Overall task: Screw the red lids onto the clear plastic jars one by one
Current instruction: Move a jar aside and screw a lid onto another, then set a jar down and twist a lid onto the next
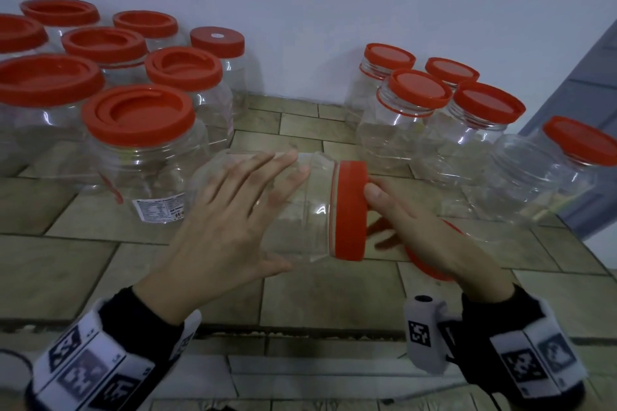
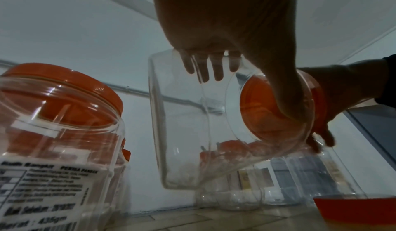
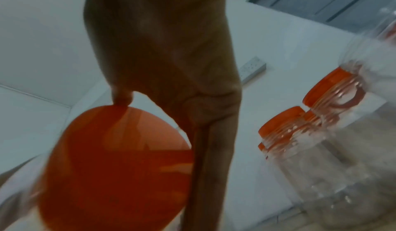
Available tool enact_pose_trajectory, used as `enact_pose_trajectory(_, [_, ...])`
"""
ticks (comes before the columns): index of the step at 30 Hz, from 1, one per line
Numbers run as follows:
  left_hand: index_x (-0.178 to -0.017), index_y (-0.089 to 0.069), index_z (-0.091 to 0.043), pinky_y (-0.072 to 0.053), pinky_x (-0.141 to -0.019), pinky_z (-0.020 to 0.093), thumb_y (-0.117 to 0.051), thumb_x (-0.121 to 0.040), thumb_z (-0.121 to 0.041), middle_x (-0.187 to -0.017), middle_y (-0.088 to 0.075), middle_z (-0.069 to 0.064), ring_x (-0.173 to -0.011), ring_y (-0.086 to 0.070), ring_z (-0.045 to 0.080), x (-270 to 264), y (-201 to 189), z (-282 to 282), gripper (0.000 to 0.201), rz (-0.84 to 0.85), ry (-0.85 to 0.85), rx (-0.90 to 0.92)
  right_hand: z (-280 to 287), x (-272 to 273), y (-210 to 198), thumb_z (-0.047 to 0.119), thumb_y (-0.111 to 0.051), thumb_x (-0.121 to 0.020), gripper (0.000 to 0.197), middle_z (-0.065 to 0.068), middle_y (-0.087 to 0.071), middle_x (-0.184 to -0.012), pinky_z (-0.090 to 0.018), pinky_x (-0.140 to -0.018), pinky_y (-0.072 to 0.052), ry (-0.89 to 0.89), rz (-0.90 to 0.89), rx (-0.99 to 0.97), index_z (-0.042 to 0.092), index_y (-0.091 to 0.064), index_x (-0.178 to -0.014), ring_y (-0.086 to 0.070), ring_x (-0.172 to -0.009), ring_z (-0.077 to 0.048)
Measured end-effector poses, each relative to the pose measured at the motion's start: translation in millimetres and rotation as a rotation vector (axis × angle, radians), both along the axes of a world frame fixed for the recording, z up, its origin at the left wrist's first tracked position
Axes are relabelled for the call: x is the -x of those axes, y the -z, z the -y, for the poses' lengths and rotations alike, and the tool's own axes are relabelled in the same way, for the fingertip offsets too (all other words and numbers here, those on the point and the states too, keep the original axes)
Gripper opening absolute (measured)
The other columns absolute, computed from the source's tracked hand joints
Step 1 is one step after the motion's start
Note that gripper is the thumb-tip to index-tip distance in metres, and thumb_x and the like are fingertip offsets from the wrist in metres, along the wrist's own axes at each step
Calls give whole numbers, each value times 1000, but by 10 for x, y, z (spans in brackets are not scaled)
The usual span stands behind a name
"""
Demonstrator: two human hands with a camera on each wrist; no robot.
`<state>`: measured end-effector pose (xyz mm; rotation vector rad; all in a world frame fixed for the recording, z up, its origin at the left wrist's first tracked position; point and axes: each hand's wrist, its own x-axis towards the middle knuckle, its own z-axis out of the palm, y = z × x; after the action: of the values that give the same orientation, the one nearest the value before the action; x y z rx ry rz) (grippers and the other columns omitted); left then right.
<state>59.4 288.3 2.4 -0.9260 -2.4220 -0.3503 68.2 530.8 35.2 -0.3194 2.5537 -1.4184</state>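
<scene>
A clear plastic jar point(image 1: 317, 220) lies on its side in mid-air over the tiled table, its mouth to the right. My left hand point(image 1: 230, 220) grips its body, fingers spread over the top and thumb underneath. A red lid point(image 1: 349, 210) sits on the mouth. My right hand point(image 1: 420, 233) holds that lid, thumb on the rim and fingers behind its face. The left wrist view shows the jar point(image 2: 182, 133) from below with the lid point(image 2: 263, 109) at its end. The right wrist view is blurred and shows the lid point(image 3: 115, 175) under my right hand point(image 3: 160, 48).
A loose red lid point(image 1: 424, 269) lies on the table, partly hidden under my right hand. Several capped jars point(image 1: 140, 130) crowd the left, one with a label point(image 2: 53, 133). More lidded jars point(image 1: 410, 117) stand at the right, one point(image 1: 547, 177) leaning. A wall closes the back.
</scene>
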Motion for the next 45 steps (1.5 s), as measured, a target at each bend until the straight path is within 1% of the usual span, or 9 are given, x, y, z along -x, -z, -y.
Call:
enact_pose_trajectory(4, [-142,-25,-14,-17,-113,38,-64,-59,-67,-147,-30,5,-136,-30,23,15,-47,53,107,37,20,-28,-68,-18,-50,70,-69,-58,110,26,-9,-150,-13,-101,-37,-251,-164,20,55,4,-139,-21,-135,9])
enact_pose_trajectory(11, [-143,-26,-13,-23,-110,42,-72,-55,-63,-146,-32,7,-135,-30,26,39,-39,20,111,-7,9,41,65,35,98,83,-33,-63,85,4,-59,-116,-38,-70,-58,39,12,62,37,-37,-135,-68,-85,-13])
enact_pose_trajectory(16, [-145,-22,-17,-16,-113,37,-61,-57,-70,-149,-28,1,-138,-27,20,52,-12,38,110,101,-8,-29,-59,13,78,72,-65,-59,116,21,-12,-152,-16,-104,-34,-160,-158,41,47,12,-142,-21,-136,7])
enact_pose_trajectory(23, [-143,-27,-14,-22,-111,40,-75,-52,-64,-147,-34,6,-136,-31,24,47,18,-26,115,34,-7,24,125,-7,130,75,-47,-60,92,9,-41,-132,-29,-63,-58,66,-89,55,41,-22,-141,-58,-101,-7])
enact_pose_trajectory(28, [-145,-22,-17,-23,-111,41,-62,-56,-72,-149,-29,1,-137,-29,21,69,16,30,112,93,7,-53,-44,-17,117,67,-71,-57,115,42,-14,-140,-5,-98,-34,-176,-115,29,53,8,-139,-28,-129,14])
enact_pose_trajectory(31, [-144,-24,-16,-23,-111,41,-62,-59,-71,-149,-28,1,-138,-29,20,59,14,21,108,80,49,-77,-36,-5,125,51,-78,-53,111,26,-18,-144,-22,-90,-49,-140,-211,5,56,-6,-138,-41,-124,2])
enact_pose_trajectory(35, [-142,-28,-13,-19,-112,38,-57,-66,-69,-147,-31,4,-137,-30,22,49,58,-30,99,27,11,-50,114,-34,158,74,-50,-65,90,18,-46,-122,-29,-67,-57,47,-72,76,44,-14,-142,-65,-90,-6])
enact_pose_trajectory(38, [-143,-27,-13,-22,-112,41,-56,-64,-70,-147,-32,4,-137,-30,21,77,81,-10,101,44,15,-39,20,10,180,89,-26,-66,97,15,-47,-135,-38,-101,-44,39,-34,-6,45,13,-143,-57,-113,-9])
enact_pose_trajectory(45, [-143,-27,-14,-23,-111,42,-62,-60,-68,-148,-30,3,-137,-30,22,84,82,-23,105,47,5,-46,-35,30,82,54,-74,-59,99,26,-20,-141,-11,-89,-45,-157,-250,-47,55,-13,-137,-33,-126,10])
